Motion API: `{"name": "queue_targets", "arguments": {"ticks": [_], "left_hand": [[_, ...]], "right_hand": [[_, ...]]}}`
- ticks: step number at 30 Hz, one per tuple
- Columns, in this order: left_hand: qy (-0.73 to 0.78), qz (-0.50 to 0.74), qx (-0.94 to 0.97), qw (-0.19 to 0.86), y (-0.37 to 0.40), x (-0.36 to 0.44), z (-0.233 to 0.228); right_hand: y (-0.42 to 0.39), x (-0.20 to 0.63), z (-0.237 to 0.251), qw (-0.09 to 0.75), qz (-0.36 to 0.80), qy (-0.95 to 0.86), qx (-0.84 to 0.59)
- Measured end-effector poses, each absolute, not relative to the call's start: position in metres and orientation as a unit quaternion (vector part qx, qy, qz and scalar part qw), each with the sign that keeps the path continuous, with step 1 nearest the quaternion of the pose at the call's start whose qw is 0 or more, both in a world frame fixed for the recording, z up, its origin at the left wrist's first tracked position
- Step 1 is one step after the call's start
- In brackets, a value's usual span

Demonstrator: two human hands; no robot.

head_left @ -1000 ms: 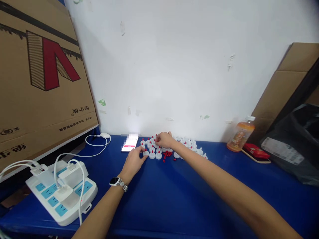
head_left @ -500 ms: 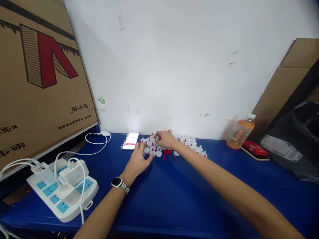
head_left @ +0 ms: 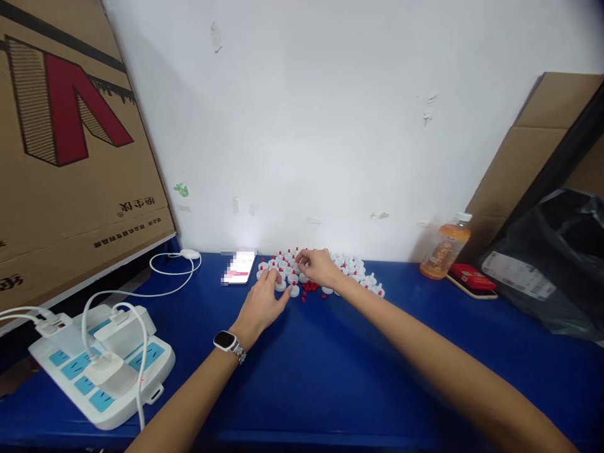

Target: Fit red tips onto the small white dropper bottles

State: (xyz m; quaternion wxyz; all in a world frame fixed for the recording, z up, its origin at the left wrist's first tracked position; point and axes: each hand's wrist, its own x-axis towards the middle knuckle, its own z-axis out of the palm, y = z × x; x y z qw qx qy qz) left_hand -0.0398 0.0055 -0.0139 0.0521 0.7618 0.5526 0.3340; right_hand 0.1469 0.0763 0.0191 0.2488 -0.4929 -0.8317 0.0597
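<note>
Bare left hand (head_left: 262,303) and bare right hand (head_left: 319,265) are both sitting farther toward three o'clock than before, over white round plastic caps with red tips (head_left: 294,290) that are lying along the blue table's (head_left: 306,371) twelve-o'clock edge. Left thumb and fingers are standing apart; right fingers are curling inward, possibly pinching, I cannot tell. Toward nine o'clock, a brown printed cardboard box (head_left: 89,201) is showing upside-down Chinese lettering and "®".

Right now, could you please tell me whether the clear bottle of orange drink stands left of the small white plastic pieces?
No, the bottle stands to the right of the pieces.
</note>
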Motion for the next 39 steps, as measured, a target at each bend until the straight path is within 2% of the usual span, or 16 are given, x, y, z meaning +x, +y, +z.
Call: {"name": "queue_targets", "arguments": {"ticks": [4,8,12,17,22,27,30,39], "left_hand": [[0.535,0.269,0.794,0.105,0.012,-0.030,-0.011],[0.531,0.282,0.794,0.090,0.037,-0.027,-0.016],[0.539,0.293,0.785,0.083,0.054,-0.027,-0.019],[0.545,0.318,0.772,0.079,0.050,-0.028,-0.020],[0.523,0.347,0.775,0.070,0.028,-0.017,-0.018],[0.434,0.308,0.837,0.126,0.006,0.035,-0.008],[0.398,0.298,0.856,0.142,-0.003,0.070,-0.006],[0.345,0.311,0.871,0.161,-0.021,0.090,-0.020]], "right_hand": [[0.072,0.174,0.026,0.196,0.000,-0.835,-0.514],[0.076,0.188,0.028,0.113,0.013,-0.842,-0.528],[0.086,0.182,0.027,0.106,0.030,-0.836,-0.538],[0.078,0.182,0.031,0.143,0.022,-0.822,-0.551],[0.027,0.222,0.031,0.255,0.014,-0.794,-0.552],[-0.030,0.274,0.017,0.329,0.006,-0.739,-0.587],[-0.049,0.290,0.001,0.344,0.015,-0.704,-0.621],[-0.053,0.279,-0.020,0.383,0.201,-0.708,-0.558]]}}
